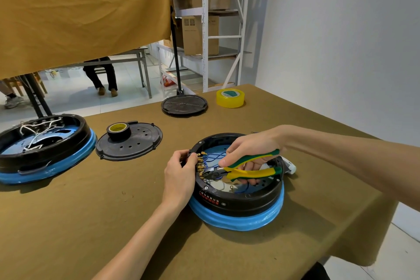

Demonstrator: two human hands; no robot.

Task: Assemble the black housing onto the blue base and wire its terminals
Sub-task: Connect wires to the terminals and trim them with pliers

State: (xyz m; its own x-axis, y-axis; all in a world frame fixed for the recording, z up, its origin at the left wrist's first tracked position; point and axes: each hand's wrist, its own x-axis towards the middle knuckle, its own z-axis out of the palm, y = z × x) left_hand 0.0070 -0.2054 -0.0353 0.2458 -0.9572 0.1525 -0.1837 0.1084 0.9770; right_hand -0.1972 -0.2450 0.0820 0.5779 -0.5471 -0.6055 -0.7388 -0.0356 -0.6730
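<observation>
Wiring is the step we judge to be in hand: the black housing [238, 198] already sits on the blue base [236, 218], at about 4 o'clock on the cloth-covered table [91, 223]. Our left hand [179, 175] curls round the housing's rim at its 9 o'clock side, thumb and fingertips pinching there beside the row of brass terminals [200, 163]; what exactly they pinch we cannot tell. Our right hand [250, 150] reaches in from 3 o'clock, fingers wrapped round the green-and-yellow handles of the pliers [241, 169], whose nose points toward 9 o'clock and meets the terminal row. The handles stand a little apart, and whether the nose bites on anything is too small to see. Thin blue wires [216, 157] cross the housing's interior.

Next, we think, the move calls for a steady squeeze on one terminal while the left hand braces the rim, taking care not to bend the neighbouring tabs.

At 9 o'clock sits a second housing [43, 143] with white wires; a perforated lid [136, 145] carrying a black tape roll [118, 130] lies between, and a yellow tape roll [230, 98] rests at 12 o'clock.
</observation>
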